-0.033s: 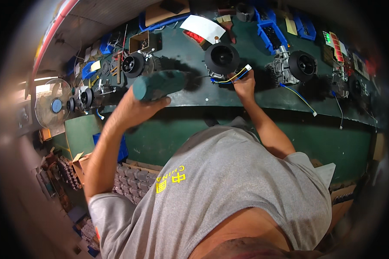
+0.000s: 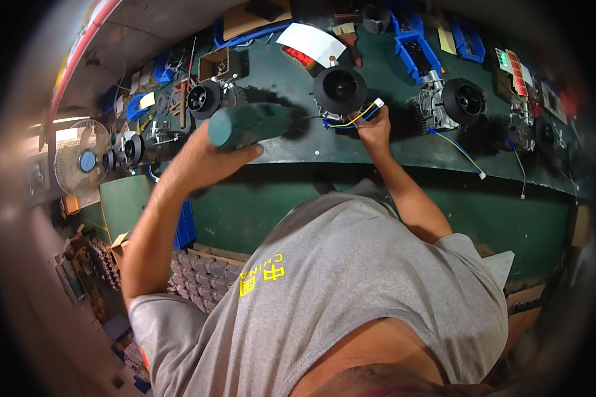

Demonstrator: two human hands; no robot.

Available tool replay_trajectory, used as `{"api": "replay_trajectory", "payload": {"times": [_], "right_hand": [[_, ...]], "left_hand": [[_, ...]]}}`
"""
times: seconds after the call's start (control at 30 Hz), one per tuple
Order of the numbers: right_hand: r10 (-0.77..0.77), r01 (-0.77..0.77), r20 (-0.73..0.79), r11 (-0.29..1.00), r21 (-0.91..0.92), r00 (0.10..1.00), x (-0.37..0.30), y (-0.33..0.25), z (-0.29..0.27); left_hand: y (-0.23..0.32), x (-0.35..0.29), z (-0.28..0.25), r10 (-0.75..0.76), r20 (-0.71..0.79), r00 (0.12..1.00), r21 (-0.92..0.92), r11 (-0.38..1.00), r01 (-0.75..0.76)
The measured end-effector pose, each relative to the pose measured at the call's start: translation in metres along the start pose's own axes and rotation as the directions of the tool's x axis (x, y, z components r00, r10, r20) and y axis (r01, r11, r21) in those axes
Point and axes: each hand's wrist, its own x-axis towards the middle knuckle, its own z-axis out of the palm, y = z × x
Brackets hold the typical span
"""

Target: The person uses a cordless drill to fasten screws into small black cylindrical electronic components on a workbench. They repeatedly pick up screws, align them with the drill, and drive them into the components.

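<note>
My left hand (image 2: 210,161) is wrapped round a dark green power screwdriver (image 2: 248,126). Its thin bit points right, to the lower left side of a motor unit with a black fan wheel (image 2: 340,90); whether the tip touches cannot be made out. My right hand (image 2: 375,131) grips that unit low on its right side, with the fingertips partly hidden. Over those fingers runs a yellow and blue wire lead (image 2: 352,124) ending in a white plug (image 2: 379,102).
Similar fan units stand to the right (image 2: 463,100) and left (image 2: 204,99) on the dark green bench (image 2: 278,153). Behind are blue parts bins (image 2: 414,58), a brush (image 2: 352,46), white paper (image 2: 310,41) and a cardboard box (image 2: 213,64). A standing fan (image 2: 83,159) is at far left.
My left hand and the power screwdriver have shifted slightly right, and my left elbow has swung outward to the left. My right hand and the fan unit stay in place.
</note>
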Motion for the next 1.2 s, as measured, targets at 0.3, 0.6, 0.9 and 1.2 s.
{"api": "replay_trajectory", "payload": {"times": [0.3,0.6,0.9,1.2], "right_hand": [[0.2,-0.247,0.256,0.955,0.165,0.946,0.007,0.001,-0.01],[0.192,-0.295,0.293,0.884,0.364,0.937,0.006,-0.005,-0.009],[0.187,-0.226,0.287,0.968,0.11,0.939,0.007,-0.008,-0.013],[0.249,-0.304,0.283,0.937,0.172,0.926,0.006,-0.023,-0.014]], "left_hand": [[0.064,0.049,-0.022,0.084,0.164,0.983,0.45,0.88,-0.15],[0.063,0.059,-0.018,-0.008,0.184,0.983,0.396,0.916,-0.067],[0.057,0.059,-0.016,0.052,0.154,0.987,0.395,0.912,-0.11],[0.05,0.059,-0.011,0.06,0.187,0.981,0.525,0.838,-0.151]]}}
